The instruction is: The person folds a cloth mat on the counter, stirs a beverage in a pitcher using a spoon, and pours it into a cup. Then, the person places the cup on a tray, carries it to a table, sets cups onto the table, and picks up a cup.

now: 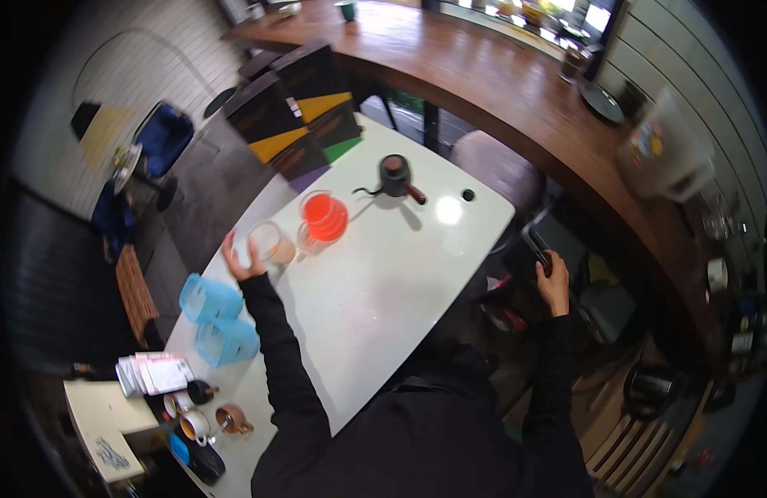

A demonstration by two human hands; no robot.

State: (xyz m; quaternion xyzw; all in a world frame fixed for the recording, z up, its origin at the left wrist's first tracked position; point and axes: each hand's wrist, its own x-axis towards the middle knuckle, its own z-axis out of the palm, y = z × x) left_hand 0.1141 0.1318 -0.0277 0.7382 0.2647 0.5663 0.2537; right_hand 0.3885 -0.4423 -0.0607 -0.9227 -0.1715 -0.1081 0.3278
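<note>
Pale and glossy, a white worktop [383, 290] runs diagonally through the room, with a curved wooden bar [475, 79] beyond its far end. Near the worktop's left edge stands a clear glass vessel [267, 239], just beside a red-orange dripper [323, 217]. The person's left hand [245, 257] is at the vessel's left side, fingers and thumb curved; whether they grip it cannot be told. Off the worktop's right side, the right hand [554, 286] has its fingers wrapped around a dark object [547, 266], its kind unclear. Farther up sits a black kettle [393, 176] with a reddish handle. Two blue containers [209, 299] stand nearer the person, close to the left forearm.
</note>
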